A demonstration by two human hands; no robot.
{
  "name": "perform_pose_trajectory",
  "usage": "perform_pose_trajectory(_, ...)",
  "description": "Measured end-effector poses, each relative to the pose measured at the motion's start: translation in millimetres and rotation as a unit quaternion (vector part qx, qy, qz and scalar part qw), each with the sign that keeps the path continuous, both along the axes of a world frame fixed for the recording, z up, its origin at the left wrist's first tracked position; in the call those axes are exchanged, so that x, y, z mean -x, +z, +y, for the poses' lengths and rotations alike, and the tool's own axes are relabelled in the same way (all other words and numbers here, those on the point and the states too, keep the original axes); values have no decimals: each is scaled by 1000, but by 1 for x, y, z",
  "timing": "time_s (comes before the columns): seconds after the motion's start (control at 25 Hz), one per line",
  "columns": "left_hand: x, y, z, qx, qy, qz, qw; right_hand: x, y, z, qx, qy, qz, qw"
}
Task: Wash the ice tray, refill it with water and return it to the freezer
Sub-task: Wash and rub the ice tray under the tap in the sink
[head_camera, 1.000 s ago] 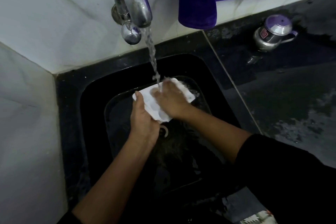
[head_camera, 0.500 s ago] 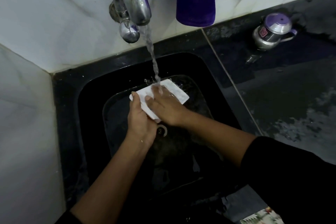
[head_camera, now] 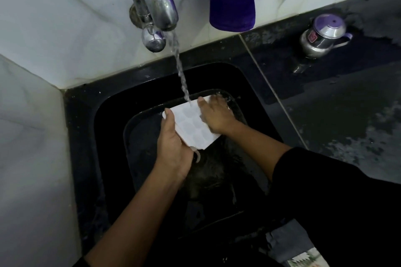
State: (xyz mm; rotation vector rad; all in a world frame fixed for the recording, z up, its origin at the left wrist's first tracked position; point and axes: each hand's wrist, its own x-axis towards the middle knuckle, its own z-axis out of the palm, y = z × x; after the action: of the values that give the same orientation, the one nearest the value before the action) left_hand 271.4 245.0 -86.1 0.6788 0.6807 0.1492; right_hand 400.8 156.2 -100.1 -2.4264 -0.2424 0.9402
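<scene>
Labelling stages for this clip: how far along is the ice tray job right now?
Done: nothing visibly finished. In hand: the wash. The left hand grips the white ice tray at its near edge, the right hand holds the far end, and the stream from the tap lands on it over the black sink. Left: refilling, then the freezer, which is out of view.

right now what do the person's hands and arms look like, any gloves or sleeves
No gloves on the left hand or the right hand, and the fingers are bare. The right arm wears a black sleeve that leaves the forearm uncovered. The left forearm is uncovered too, as far as the frame shows.
</scene>
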Motion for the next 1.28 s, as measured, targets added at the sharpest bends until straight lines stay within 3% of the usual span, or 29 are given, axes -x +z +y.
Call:
perform_pose_trajectory(0.08, -5, -1, 9, 11, 36, 2, 999, 24, 10, 6, -6, 33, -11, 999)
perform_pose_trajectory(0.2, -10, -13, 30, -15, 78, 8, 997, 77, 19, 9, -43, 177, -7, 983)
perform_pose_trajectory(0.4, -6, -7, 18, -44, 60, -11, 997, 35, -7, -8, 25, 26, -7, 999)
perform_pose_trajectory(0.6, -10, -15, 36, -26, 69, -18, 997, 72, 14, 1, -50, 139, -26, 989)
perform_pose_trajectory(0.76, -3, -2, 6, -4, 16, -28, 999, 13, -10, 3, 28, -1, -2, 1000)
perform_pose_trajectory(0.84, -7, -3, 13, 15, 36, -21, 999, 34, 1, 15, 17, 65, -24, 997)
perform_pose_trajectory(0.96, -10, -4, 24, 20, 40, -12, 999, 50, 14, 18, -72, 142, -35, 987)
perform_pose_trajectory(1.12, 3, 3, 6, 19, -13, -14, 1000, -2, -7, 11, -8, 18, 0, 1000)
perform_pose_trajectory(1.24, -1, 5, 18, 31, 19, -7, 999, 44, 0, 28, -25, 156, -35, 987)
perform_pose_trajectory(1.28, -2, 6, 21, 17, 31, 2, 999, 56, 6, 29, -49, 171, -11, 984)
